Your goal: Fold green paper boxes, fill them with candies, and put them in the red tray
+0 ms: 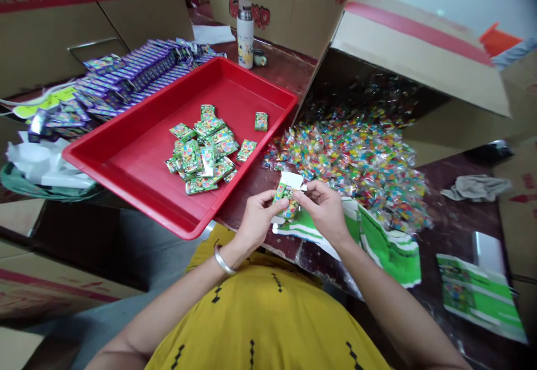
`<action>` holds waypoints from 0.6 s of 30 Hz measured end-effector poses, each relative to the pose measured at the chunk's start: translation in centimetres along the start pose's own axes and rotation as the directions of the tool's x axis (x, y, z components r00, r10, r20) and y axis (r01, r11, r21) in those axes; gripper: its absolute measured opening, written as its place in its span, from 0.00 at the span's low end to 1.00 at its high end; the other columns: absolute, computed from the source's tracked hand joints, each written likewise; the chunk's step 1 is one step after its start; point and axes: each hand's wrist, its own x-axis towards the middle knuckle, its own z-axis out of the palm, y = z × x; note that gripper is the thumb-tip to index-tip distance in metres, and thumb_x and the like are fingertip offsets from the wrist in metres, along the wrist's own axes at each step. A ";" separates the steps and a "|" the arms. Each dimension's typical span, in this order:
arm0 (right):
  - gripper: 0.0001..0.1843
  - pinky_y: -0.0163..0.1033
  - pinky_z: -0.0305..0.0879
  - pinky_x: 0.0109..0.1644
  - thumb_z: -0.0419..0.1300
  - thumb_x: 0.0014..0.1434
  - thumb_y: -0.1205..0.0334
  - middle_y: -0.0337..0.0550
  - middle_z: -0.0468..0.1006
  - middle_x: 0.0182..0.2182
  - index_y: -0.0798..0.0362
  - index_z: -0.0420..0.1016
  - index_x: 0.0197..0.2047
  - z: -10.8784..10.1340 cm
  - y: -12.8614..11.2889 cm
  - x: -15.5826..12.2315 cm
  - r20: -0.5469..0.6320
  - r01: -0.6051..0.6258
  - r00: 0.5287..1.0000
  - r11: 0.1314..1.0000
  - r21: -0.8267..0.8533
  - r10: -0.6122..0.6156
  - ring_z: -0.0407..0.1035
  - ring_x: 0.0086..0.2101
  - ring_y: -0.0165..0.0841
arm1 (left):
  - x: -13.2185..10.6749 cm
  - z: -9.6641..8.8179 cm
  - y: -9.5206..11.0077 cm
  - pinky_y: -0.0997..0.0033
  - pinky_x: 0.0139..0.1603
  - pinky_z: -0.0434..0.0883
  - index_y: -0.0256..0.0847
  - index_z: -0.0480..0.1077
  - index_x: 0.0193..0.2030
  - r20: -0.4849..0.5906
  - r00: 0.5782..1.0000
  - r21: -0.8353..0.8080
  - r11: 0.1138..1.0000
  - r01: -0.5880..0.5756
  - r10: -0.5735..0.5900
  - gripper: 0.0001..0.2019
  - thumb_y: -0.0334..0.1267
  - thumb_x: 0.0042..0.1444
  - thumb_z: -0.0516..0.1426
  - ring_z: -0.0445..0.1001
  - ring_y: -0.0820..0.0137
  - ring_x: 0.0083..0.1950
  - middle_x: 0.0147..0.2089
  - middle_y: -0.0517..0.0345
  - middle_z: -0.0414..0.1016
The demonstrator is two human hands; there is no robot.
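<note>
My left hand grips a small green printed cardboard box between thumb and fingers. A white flap stands up at the box's far end, so that end is unfolded. At the box's right side, my right hand has its thumb and fingers pinched on the edge; whether a candy packet is also between them I cannot make out. Beneath the hands lie flat green and white card sheets. Just beyond is a heap of clear packets of colourful candy, spilling from a tipped carton.
On the left a red tray holds a pile of small green boxes. Purple boxes are stacked behind it. A white flask and a cup stand at the back. A grey cloth and printed green card lie right.
</note>
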 end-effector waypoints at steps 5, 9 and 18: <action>0.15 0.37 0.66 0.35 0.67 0.56 0.54 0.35 0.73 0.26 0.49 0.73 0.45 1.4 0.6 0.0 -0.185 0.060 0.981 0.998 0.008 -0.057 0.69 0.28 0.32 | -0.8 0.5 0.4 0.72 0.37 0.74 0.46 0.62 0.62 -0.061 0.981 0.125 0.976 -0.177 0.185 0.31 0.38 0.52 0.66 0.76 0.71 0.37 0.45 0.56 0.76; 0.15 0.38 0.68 0.38 0.66 0.57 0.56 0.39 0.76 0.34 0.48 0.75 0.47 2.1 0.9 0.0 -0.286 0.185 0.938 0.981 -0.056 -0.193 0.70 0.32 0.33 | -1.0 0.3 0.9 0.75 0.35 0.72 0.48 0.63 0.63 0.015 0.970 0.271 0.933 -0.238 0.244 0.28 0.37 0.56 0.63 0.72 0.74 0.36 0.45 0.58 0.72; 0.08 0.41 0.69 0.43 0.64 0.59 0.55 0.44 0.74 0.38 0.50 0.75 0.31 1.1 1.2 0.5 -0.131 0.196 0.969 0.974 -0.115 -0.210 0.71 0.40 0.37 | 0.1 -0.8 1.6 0.72 0.46 0.71 0.41 0.66 0.52 0.210 0.969 0.133 0.978 -0.159 0.129 0.18 0.34 0.56 0.62 0.73 0.68 0.49 0.50 0.53 0.73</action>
